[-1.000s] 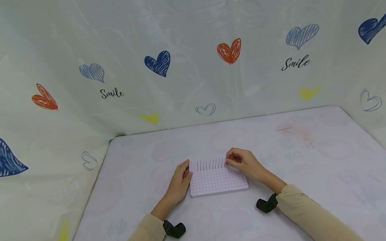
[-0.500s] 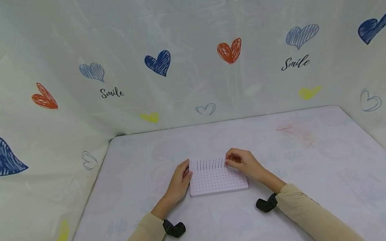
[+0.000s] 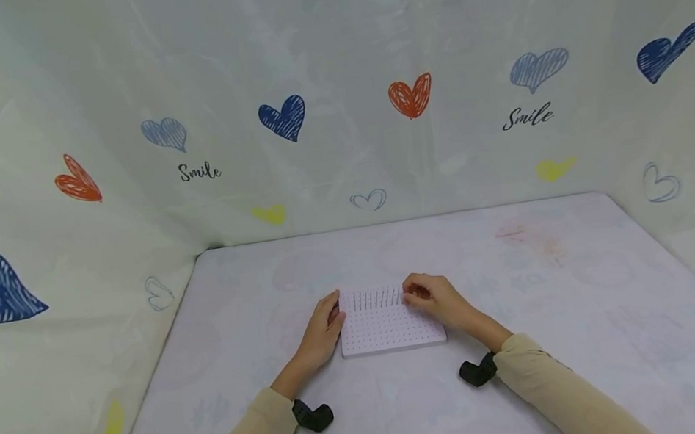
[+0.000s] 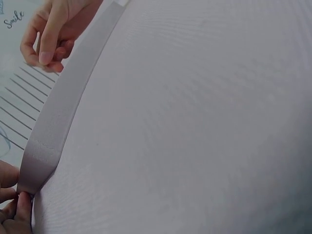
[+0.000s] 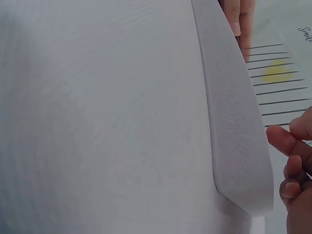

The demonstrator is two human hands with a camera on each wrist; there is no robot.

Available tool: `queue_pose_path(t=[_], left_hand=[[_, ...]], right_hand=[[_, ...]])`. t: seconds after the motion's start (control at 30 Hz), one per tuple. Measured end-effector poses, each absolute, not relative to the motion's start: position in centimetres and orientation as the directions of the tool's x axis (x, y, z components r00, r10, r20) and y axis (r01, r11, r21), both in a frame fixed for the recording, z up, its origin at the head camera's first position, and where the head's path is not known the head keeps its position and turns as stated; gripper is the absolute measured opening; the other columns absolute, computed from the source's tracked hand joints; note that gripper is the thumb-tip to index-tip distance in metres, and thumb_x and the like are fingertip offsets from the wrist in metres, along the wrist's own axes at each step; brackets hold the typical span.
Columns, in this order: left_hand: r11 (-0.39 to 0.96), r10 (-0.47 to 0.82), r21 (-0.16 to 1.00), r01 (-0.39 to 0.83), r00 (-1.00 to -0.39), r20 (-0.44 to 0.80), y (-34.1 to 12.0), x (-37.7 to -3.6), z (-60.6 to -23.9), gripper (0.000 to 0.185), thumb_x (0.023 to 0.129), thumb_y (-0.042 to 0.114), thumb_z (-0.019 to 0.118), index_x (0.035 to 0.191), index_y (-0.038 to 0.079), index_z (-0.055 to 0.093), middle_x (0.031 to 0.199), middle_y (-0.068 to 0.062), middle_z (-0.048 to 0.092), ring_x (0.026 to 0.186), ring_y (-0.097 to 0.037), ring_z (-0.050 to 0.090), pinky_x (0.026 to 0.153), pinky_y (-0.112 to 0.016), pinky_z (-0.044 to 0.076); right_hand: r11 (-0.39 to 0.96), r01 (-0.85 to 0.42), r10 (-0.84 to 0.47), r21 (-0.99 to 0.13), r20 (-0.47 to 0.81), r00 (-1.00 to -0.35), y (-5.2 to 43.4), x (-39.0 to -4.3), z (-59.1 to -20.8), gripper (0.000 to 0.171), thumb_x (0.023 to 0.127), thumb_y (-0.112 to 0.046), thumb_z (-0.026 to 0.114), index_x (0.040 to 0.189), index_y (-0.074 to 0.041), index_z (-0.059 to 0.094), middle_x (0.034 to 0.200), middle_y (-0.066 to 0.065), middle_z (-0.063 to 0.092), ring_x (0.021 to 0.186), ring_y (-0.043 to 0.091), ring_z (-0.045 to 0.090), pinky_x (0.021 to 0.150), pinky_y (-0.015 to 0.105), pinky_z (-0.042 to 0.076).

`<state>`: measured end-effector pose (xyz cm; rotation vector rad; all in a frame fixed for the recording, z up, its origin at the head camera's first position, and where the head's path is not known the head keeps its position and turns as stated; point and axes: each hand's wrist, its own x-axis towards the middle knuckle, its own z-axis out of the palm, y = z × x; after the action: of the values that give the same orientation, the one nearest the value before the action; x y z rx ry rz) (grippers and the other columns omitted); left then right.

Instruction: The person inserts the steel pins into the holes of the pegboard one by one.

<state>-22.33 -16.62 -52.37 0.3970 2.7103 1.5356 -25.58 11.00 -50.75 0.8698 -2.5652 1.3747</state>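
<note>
A white pegboard [image 3: 393, 333] with a grid of small holes lies on the table in the head view. Along its far side stands a row of several thin dark pins [image 3: 377, 298]. My left hand [image 3: 320, 332] holds the board's left edge, its thumb on the near side and its fingers reaching along the side. At the row's right end is my right hand [image 3: 441, 299], with thumb and index finger pinching the last pin [image 5: 279, 125]. Its other fingers [image 5: 291, 189] are curled in. The fingertips partly hide the pin they hold.
The board rests on a pale table [image 3: 544, 382] with faint stains [image 3: 531, 239] at the far right. A white curtain [image 3: 323, 42] printed with hearts hangs behind and at the sides. Each wrist wears a black camera mount [image 3: 313, 416].
The head view has shifted slightly. Both hands keep their places at the board, and the right fingers stay at the row's right end, with hardly any motion.
</note>
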Motion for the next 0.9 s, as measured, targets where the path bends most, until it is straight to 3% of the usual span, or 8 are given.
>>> queue_pose_path(t=[0.33, 0.63, 0.9], left_hand=[[0.479, 0.203, 0.854, 0.203, -0.972, 0.118, -16.3, -22.0, -53.0, 0.052, 0.105, 0.006, 0.048, 0.151, -0.008, 0.031, 0.154, -0.025, 0.033, 0.139, -0.036, 0.038, 0.113, -0.047, 0.034], [0.471, 0.219, 0.852, 0.229, -0.966, 0.138, -16.0, -21.8, -52.8, 0.052, 0.105, 0.006, 0.048, 0.152, -0.007, 0.031, 0.154, -0.025, 0.033, 0.139, -0.037, 0.038, 0.113, -0.048, 0.033], [0.429, 0.243, 0.877, 0.215, -0.963, 0.116, -16.0, -22.1, -52.3, 0.053, 0.104, 0.003, 0.049, 0.151, -0.011, 0.029, 0.152, -0.028, 0.033, 0.138, -0.039, 0.039, 0.113, -0.046, 0.034]], right_hand=[[0.402, -0.48, -0.427, -0.78, 0.304, -0.852, 11.6, -25.4, -50.8, 0.007, 0.095, -0.004, 0.067, 0.101, -0.003, 0.063, 0.084, 0.0, 0.063, 0.074, 0.011, 0.052, 0.063, 0.021, 0.043], [0.373, -0.403, -0.322, -0.835, 0.291, -0.901, 13.4, -23.8, -47.4, 0.01, 0.094, 0.006, 0.063, 0.102, 0.01, 0.06, 0.085, 0.018, 0.062, 0.072, 0.019, 0.053, 0.061, 0.021, 0.043], [0.482, -0.401, -0.232, -0.779, 0.328, -0.916, 17.7, -25.9, -48.4, 0.014, 0.099, -0.009, 0.063, 0.107, 0.001, 0.063, 0.094, 0.01, 0.066, 0.084, 0.017, 0.055, 0.067, 0.021, 0.044]])
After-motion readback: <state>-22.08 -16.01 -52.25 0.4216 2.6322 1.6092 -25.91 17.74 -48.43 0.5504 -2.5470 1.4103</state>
